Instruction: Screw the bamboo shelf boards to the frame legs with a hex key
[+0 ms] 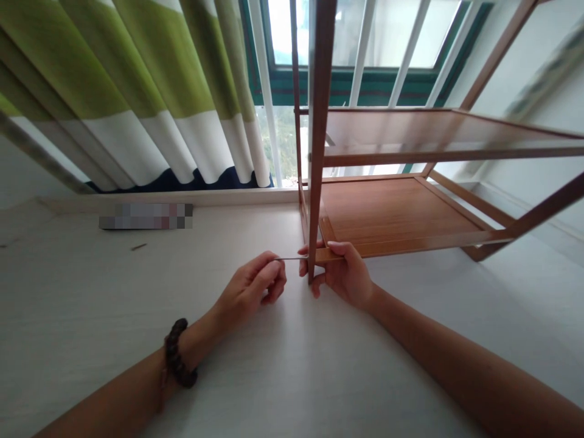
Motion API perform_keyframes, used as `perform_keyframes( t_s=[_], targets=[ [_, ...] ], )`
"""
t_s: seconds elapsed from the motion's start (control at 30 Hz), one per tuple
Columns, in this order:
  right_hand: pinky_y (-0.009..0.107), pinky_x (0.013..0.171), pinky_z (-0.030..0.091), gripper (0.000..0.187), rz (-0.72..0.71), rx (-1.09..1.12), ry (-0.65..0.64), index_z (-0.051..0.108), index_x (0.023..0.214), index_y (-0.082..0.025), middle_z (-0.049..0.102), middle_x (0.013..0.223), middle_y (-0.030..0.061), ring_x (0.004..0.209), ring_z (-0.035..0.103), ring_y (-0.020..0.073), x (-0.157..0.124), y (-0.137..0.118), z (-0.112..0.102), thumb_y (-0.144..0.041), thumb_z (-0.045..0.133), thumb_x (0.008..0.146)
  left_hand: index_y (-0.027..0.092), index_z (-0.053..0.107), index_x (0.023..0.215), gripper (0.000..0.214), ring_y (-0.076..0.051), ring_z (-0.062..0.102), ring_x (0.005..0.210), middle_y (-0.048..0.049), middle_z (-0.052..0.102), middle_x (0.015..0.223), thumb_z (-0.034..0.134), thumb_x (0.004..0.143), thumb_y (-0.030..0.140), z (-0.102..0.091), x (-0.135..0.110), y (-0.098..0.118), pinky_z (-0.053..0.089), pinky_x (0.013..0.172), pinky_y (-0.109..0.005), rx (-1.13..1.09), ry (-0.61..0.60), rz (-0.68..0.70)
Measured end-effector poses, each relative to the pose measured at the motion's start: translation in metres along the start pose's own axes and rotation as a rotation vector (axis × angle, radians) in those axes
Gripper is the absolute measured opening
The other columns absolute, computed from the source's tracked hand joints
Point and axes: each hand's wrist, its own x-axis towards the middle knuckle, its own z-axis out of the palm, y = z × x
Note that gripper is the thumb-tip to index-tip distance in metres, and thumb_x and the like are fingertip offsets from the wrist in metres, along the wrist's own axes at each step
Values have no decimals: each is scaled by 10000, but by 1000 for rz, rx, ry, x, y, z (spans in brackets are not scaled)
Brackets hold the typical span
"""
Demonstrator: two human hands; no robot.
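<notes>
A brown wooden shelf rack (396,210) stands on the pale floor at the right. My left hand (255,280), with a dark beaded bracelet at the wrist, pinches a thin metal hex key (292,258). The key runs level from my fingertips to the lower part of the rack's near leg (314,182); whether its tip sits in a hole is too small to tell. From the other side, my right hand (347,274) is closed around the bottom rail (331,254) beside that leg, thumb on top. Some of its fingers reach behind the leg and are partly hidden.
A blurred-out flat object (146,216) lies on the floor near the wall, with a small thin brown piece (139,247) in front of it. A green and white curtain (150,91) hangs at the left. Behind the rack is a barred window (365,73).
</notes>
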Motion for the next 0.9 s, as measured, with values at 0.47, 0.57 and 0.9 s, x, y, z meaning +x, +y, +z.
perform_keyframes(
  t_s=[0.47,0.57,0.9],
  targets=[
    [285,386,453,266,18,-14,38,561,841,-155,620,910,112,721,574,222,-2,-1,2,-311,360,763,157,516,791,412,-85,365,458,45,391,508,283,864,489,-6,0,-1,291,446,-212,350,175,83],
    [289,387,453,269,20,-9,39,563,844,-154,618,910,110,717,577,221,-2,-1,2,-308,357,764,158,457,657,410,-76,353,456,40,375,500,308,864,479,-6,1,-1,282,439,-210,271,116,35],
    [288,374,444,279,-3,2,31,577,843,-153,622,890,104,708,580,221,-1,2,0,-300,350,777,168,425,832,254,-46,397,472,47,365,638,381,865,416,0,5,-2,278,394,-173,4,39,46]
  ],
)
